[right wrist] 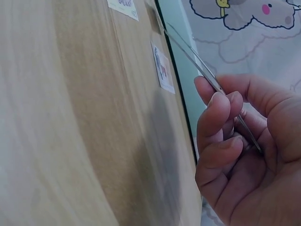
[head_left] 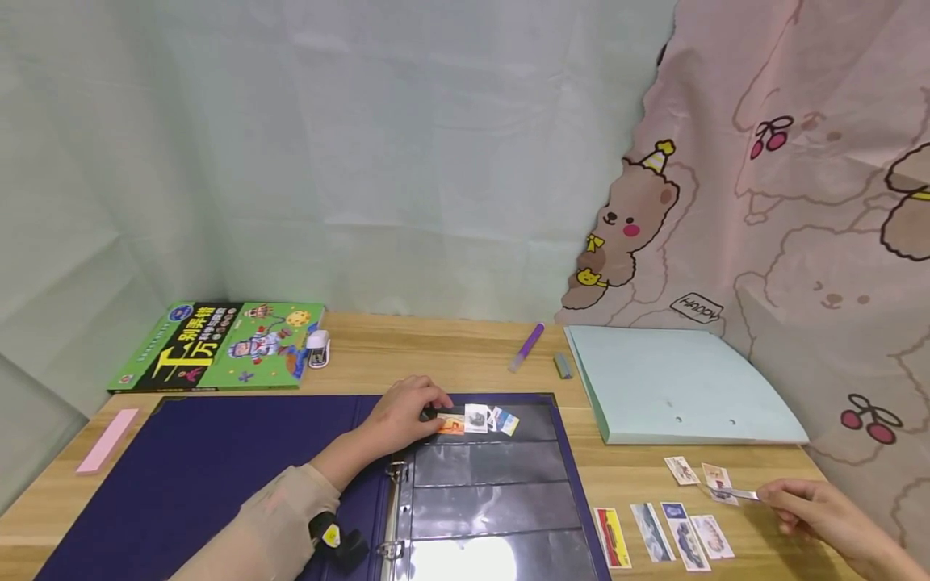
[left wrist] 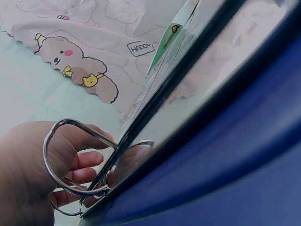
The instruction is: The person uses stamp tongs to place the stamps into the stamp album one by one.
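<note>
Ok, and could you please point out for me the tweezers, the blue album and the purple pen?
Tweezers [head_left: 741,493]: head view, on the exposed metal shaft.
Blue album [head_left: 240,456]: head view, on the bare opened cover.
Purple pen [head_left: 528,345]: head view, middle of the barrel.

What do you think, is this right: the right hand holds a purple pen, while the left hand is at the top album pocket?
The held object is wrong: the right hand holds tweezers, as the right wrist view shows; the left hand is at the top album pocket.
</note>
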